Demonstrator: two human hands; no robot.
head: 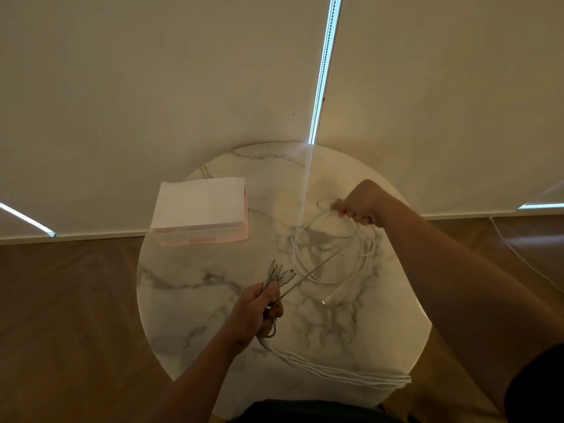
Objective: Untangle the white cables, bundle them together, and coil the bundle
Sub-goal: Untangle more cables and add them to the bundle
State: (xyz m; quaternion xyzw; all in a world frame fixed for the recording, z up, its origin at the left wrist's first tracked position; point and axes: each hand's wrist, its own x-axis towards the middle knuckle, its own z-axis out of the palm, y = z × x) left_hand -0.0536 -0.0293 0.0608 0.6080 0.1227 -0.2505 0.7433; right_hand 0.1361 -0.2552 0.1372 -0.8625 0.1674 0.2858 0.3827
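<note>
**White cables** (335, 261): several, partly gathered, on a round marble table (189, 303).

**Left hand** (259, 312): fingers curled tight round a gathered bunch of the cables.
- Connector ends (279, 274) fan out just above the fist, on its far side.
- Below the fist, the gathered strands (335, 369) run along the tabletop to the person's right and drop over the near table edge.

**Right hand** (363, 206): fingers closed on cable at the top of the loose tangle; the fingertips are blurred.
- Loops trail from this grip and spread over the marble just beneath it, on the side toward the left hand.
- One taut strand (308, 274) runs straight from the left fist to the loops under the right hand.
- One loose plug (325, 301) lies on the marble between the two hands, nearer the left.

**Other items:**
- A pink-tinted box with a white top (201, 215) is on the table beyond the left hand, well apart from it.
- A thin floor cord (518, 254) lies on the wooden floor (61, 300), beyond the right forearm.
</note>
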